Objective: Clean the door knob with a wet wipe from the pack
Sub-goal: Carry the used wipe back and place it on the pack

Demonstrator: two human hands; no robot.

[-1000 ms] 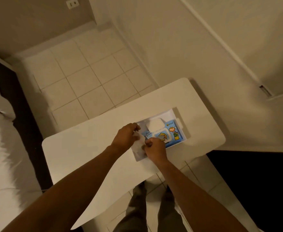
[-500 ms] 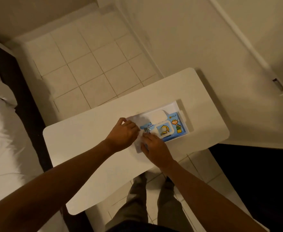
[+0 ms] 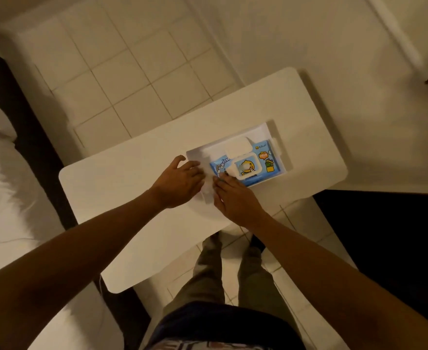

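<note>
One pack of wet wipes [image 3: 248, 164] lies flat on the white table [image 3: 121, 188], in its far right part, with the long side slanted to the table's edges. The pack is blue with a cartoon print, and its one white flip lid [image 3: 237, 147] stands open, folded back to the far side. One white wipe [image 3: 208, 192] lies at the near left end of the pack, partly on the table, between the two hands. The door knob cannot be made out in this view.

The left hand [image 3: 178, 184] rests palm down over the left part of the wipe, fingers spread a little and stretched toward the pack. The right hand [image 3: 235, 197] lies palm down at the right of the wipe, and its fingertips [image 3: 221, 176] touch the near left corner of the pack. Whether any finger pinches the wipe, I cannot tell. Both forearms are bare and reach forward from below.

The table has much free surface at the left of the hands. A bed [image 3: 8, 198] stands close to the table's left edge, a wall [image 3: 309, 46] behind its far right edge, and tiled floor [image 3: 132, 72] beyond.
</note>
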